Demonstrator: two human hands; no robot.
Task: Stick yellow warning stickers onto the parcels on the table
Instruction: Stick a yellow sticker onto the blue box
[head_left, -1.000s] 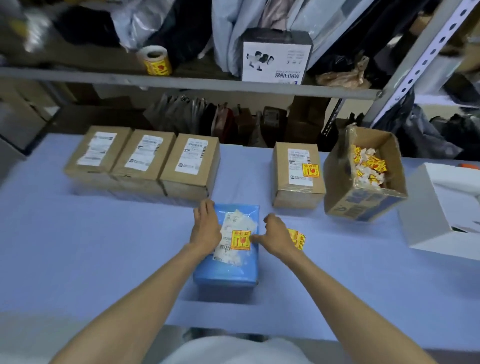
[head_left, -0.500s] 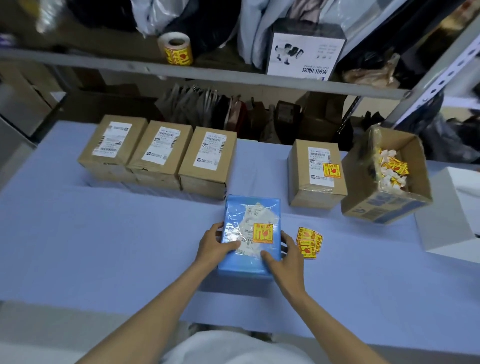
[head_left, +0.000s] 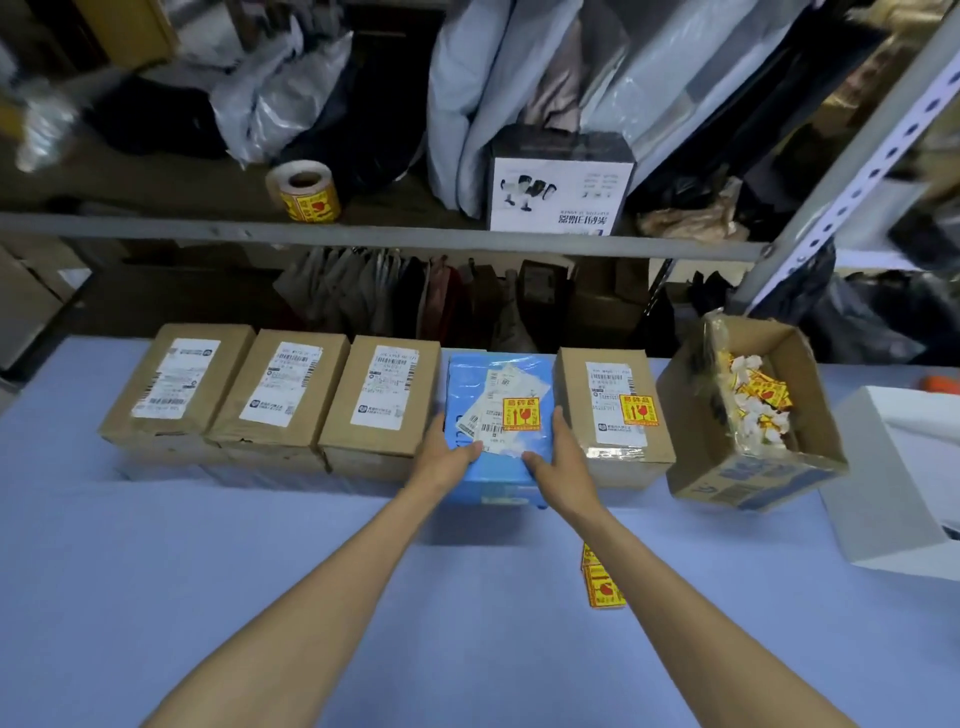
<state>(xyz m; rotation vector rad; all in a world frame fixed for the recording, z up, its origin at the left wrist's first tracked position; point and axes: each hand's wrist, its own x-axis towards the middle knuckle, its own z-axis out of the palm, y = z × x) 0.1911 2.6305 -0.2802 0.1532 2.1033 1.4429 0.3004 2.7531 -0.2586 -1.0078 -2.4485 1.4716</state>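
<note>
Blue parcel (head_left: 498, 467), yellow sticker (head_left: 521, 414) unreadable, grasped by both hands' fingers (head_left: 470, 451).

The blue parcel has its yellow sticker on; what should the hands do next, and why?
Probably let go of the blue parcel and reach for the loose stickers lying near the right forearm: three brown boxes on the left, such as this one, show only white labels.

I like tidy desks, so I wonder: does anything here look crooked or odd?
Yes. The open cardboard box at the right end of the row sits tilted, not flat like the parcels. On the blue parcel, the white shipping label lies crooked and crinkled, unlike the straight labels on the brown boxes.
</note>
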